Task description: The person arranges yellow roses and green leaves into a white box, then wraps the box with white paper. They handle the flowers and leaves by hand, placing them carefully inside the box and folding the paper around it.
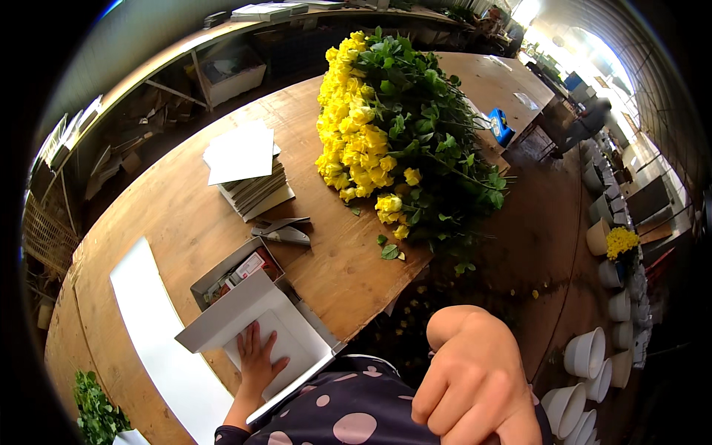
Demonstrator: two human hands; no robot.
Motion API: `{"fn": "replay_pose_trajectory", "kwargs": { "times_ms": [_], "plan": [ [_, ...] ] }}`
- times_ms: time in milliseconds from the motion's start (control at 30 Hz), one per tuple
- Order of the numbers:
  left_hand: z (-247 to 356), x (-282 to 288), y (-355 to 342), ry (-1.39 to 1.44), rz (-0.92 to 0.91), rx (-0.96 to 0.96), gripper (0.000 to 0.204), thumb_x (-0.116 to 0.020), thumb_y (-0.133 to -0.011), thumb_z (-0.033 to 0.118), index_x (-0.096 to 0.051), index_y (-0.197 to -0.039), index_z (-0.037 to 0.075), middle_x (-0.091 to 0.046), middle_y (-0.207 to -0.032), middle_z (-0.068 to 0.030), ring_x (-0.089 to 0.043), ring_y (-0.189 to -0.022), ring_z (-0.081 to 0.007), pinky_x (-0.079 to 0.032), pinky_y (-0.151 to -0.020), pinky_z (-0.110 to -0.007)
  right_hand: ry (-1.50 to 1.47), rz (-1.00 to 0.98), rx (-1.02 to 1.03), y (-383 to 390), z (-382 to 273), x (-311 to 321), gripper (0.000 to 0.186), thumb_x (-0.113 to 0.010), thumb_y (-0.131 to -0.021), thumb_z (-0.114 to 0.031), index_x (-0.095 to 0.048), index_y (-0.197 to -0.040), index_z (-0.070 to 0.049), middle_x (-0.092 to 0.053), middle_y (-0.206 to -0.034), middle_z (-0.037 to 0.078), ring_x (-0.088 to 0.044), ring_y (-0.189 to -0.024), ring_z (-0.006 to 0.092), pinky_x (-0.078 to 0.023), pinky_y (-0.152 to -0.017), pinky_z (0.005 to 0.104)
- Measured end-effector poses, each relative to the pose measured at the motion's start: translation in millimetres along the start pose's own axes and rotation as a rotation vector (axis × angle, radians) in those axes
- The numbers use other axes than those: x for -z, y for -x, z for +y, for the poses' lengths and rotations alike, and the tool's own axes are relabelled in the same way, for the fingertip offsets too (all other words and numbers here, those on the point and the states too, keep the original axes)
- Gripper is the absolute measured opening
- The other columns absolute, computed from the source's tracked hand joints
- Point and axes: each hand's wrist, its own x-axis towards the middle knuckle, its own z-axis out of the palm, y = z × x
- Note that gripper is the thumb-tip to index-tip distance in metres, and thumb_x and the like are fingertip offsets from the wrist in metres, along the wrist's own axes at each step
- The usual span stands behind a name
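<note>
"Item condition?"
"White folded card, one flap standing, at the table's near edge beside an open grey box."
"Hands?"
"Left hand: fingers spread, flat on the card. Right hand: raised, fingers curled; whether clenched or holding something, cannot tell."

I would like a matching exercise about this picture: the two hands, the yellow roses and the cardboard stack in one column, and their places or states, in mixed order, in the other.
Column one
1. Left hand
2. Right hand
3. Yellow roses
4. Cardboard stack

Column two
A. topped by a white sheet
B. curled, palm out of sight
C. heaped on the table beside green leaves
D. fingers extended, on white folded cardboard

Pairs: 1-D, 2-B, 3-C, 4-A
</note>
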Motion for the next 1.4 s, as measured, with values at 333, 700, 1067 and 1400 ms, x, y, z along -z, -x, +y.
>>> {"fn": "replay_pose_trajectory", "kwargs": {
  "times_ms": [333, 700, 1067, 1400],
  "plan": [
    [2, 2, -4, -0.007, 0.026, 0.0, 0.062, -0.064, -0.064, 0.044, -0.049, -0.114, 0.01, -0.022, -0.135, -0.023, -0.019, -0.125, -0.0373, -0.013, -0.099, -0.054, 1.048, 0.757, -1.679, 263, 55, 184, 0.013, -0.054, -0.076, -0.013, -0.064, -0.08, -0.007, -0.062, -0.076, 0.007, -0.059, -0.068, 0.0189, -0.048, -0.063, 0.0297],
    [-1, 1, 0, -0.029, 0.015, 0.019, 0.065, -0.063, -0.064, 0.045, -0.046, -0.117, 0.012, -0.023, -0.134, -0.0231, -0.021, -0.125, -0.0374, -0.013, -0.099, -0.054, 1.67, 0.273, -1.387, 316, 114, 112, 0.024, -0.061, -0.066, -0.004, -0.056, -0.089, -0.006, -0.049, -0.097, 0.01, -0.047, -0.091, 0.0269, -0.042, -0.079, 0.0377],
    [-1, 1, 2, -0.046, 0.046, 0.034, 0.063, -0.062, -0.064, 0.049, -0.047, -0.117, 0.016, -0.027, -0.133, -0.0213, -0.025, -0.124, -0.0341, -0.015, -0.099, -0.053, 1.371, 0.989, -1.478, 310, 75, 163, 0.025, -0.055, -0.067, -0.007, -0.052, -0.092, -0.004, -0.054, -0.088, 0.008, -0.053, -0.082, 0.0198, -0.042, -0.075, 0.0319],
    [-1, 2, 2, -0.043, 0.029, 0.049, 0.065, -0.061, -0.065, 0.049, -0.045, -0.119, 0.017, -0.027, -0.133, -0.0204, -0.024, -0.124, -0.0333, -0.016, -0.099, -0.052, 1.512, 0.929, -1.247, 328, 73, 165, 0.024, -0.061, -0.07, -0.012, -0.053, -0.087, 0.001, -0.053, -0.088, 0.015, -0.054, -0.079, 0.0328, -0.044, -0.069, 0.0353]
  ]
}}
